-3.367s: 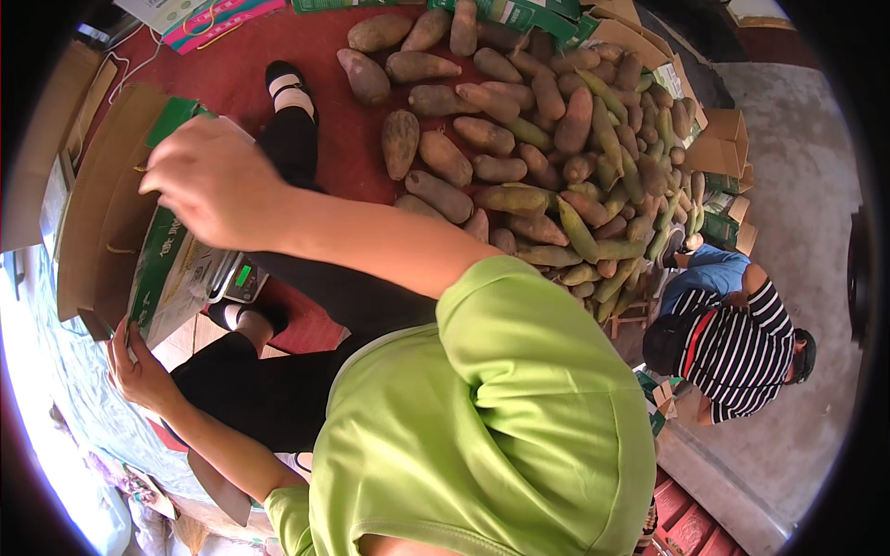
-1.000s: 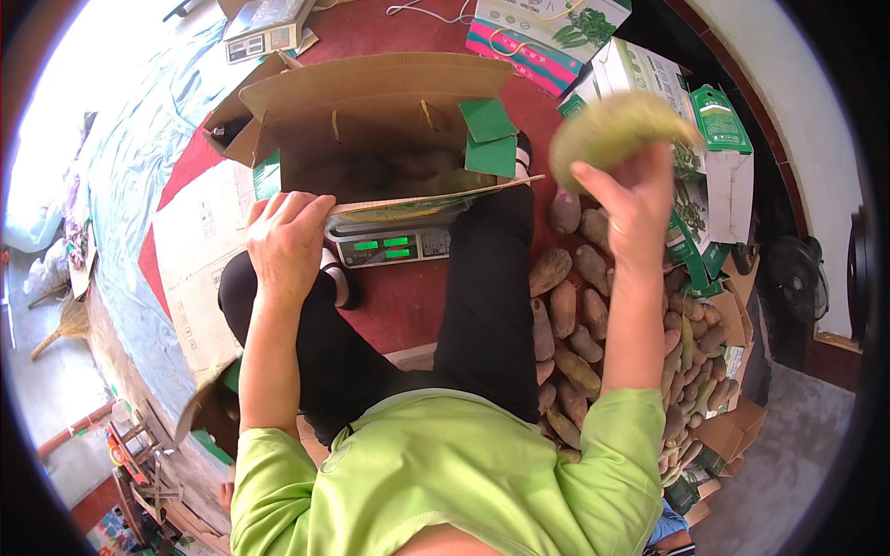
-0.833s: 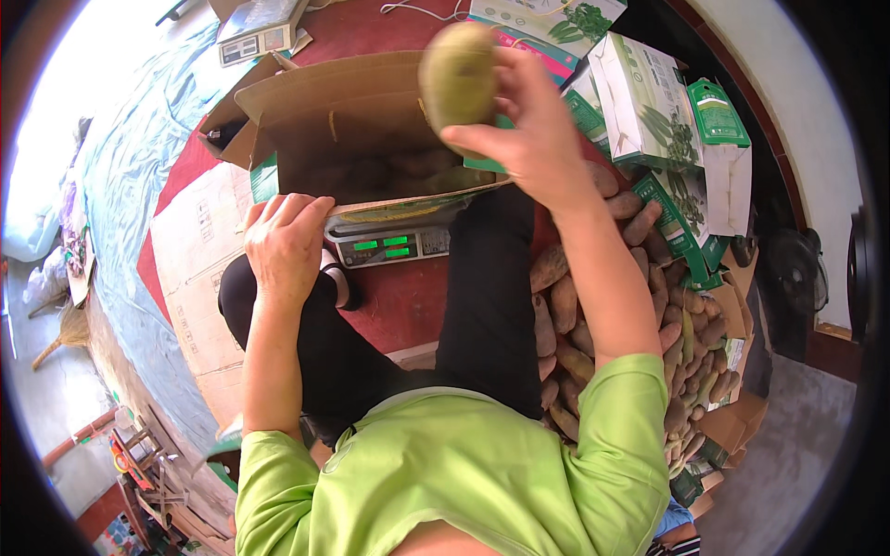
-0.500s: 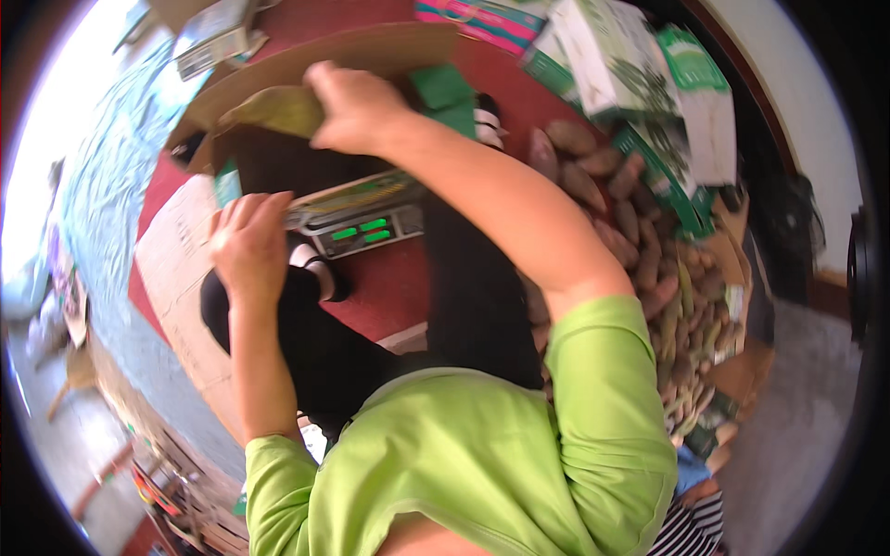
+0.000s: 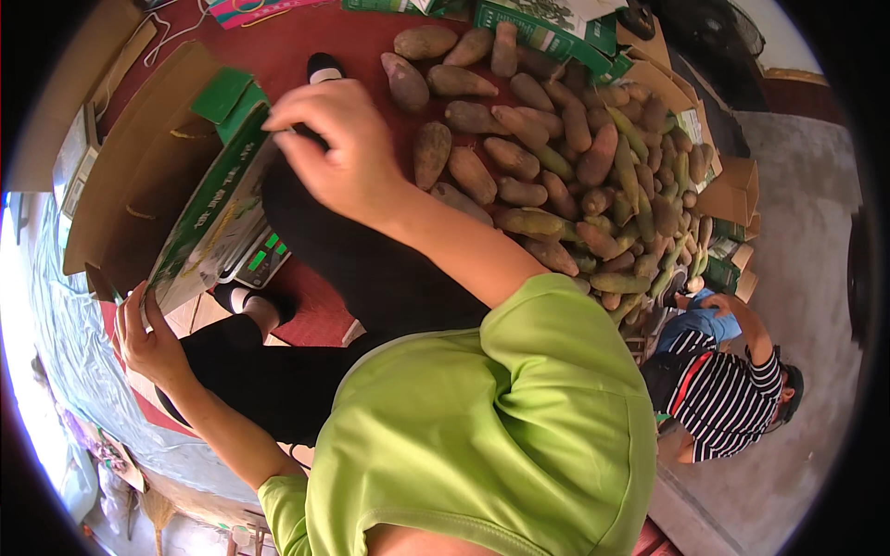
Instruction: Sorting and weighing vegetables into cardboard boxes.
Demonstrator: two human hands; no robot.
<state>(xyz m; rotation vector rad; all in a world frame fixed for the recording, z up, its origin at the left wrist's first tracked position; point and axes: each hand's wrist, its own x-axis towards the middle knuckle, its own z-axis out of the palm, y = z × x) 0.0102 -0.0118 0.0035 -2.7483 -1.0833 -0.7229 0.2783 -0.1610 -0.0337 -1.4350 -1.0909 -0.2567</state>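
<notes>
An open cardboard box (image 5: pixel 218 199), brown inside with a green printed outer side, stands tilted in front of me. My left hand (image 5: pixel 153 343) is closed on its near left corner, thumb and fingers at the edge. At the far right end, beside a green flap (image 5: pixel 222 97), my right hand (image 5: pixel 338 153) has its fingers curled at the box's upper edge; it is slightly blurred. Below the box's printed side a digital scale (image 5: pixel 264 258) with lit green displays shows in part. The bottom of the box is hidden.
A large heap of long brown and greenish vegetables (image 5: pixel 547 157) covers the red floor to the right. Green printed cartons (image 5: pixel 547 32) lie behind it. Another person in a striped shirt (image 5: pixel 723 394) is at the right. Bluish plastic sheeting (image 5: pixel 79 320) spreads at the left.
My view has swung right, bringing more of the heap and the other person into sight. The box now tilts, its printed side facing me. My right hand has moved to the box's right end.
</notes>
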